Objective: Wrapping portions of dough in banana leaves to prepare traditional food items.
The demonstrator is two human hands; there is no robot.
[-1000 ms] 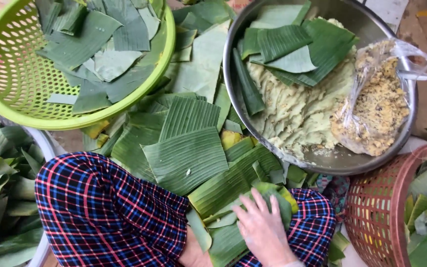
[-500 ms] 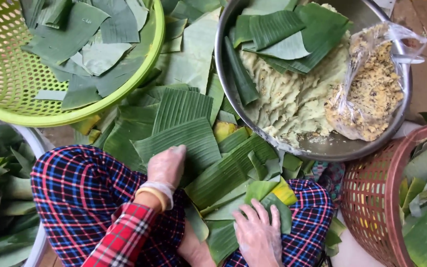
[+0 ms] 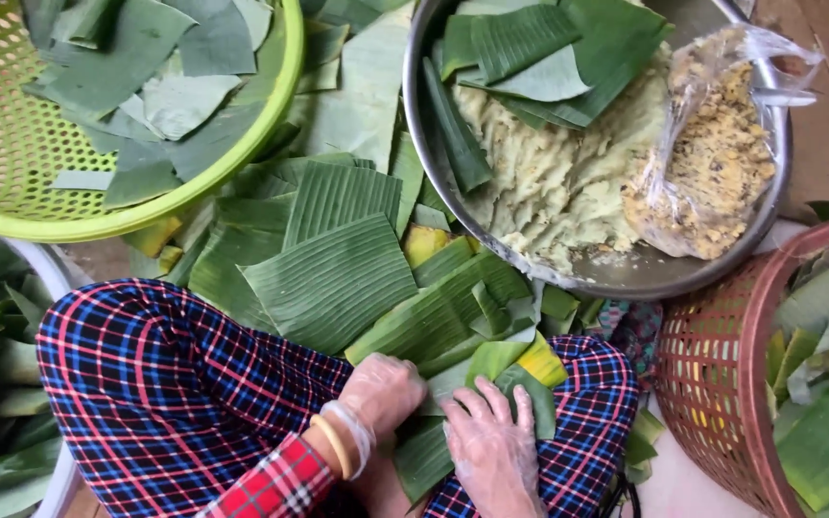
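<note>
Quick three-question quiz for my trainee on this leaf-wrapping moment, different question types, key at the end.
1. True or false: the clear plastic bag of yellow crumbly filling lies inside the round metal basin.
2. What do the left hand and the right hand rest on?
3. Multiple choice: the lime-green plastic basket holds A) cut green leaf pieces B) dough C) bags.

Key: 1 true; 2 folded green banana leaves on the lap, between the knees in checked trousers; 3 A.
</note>
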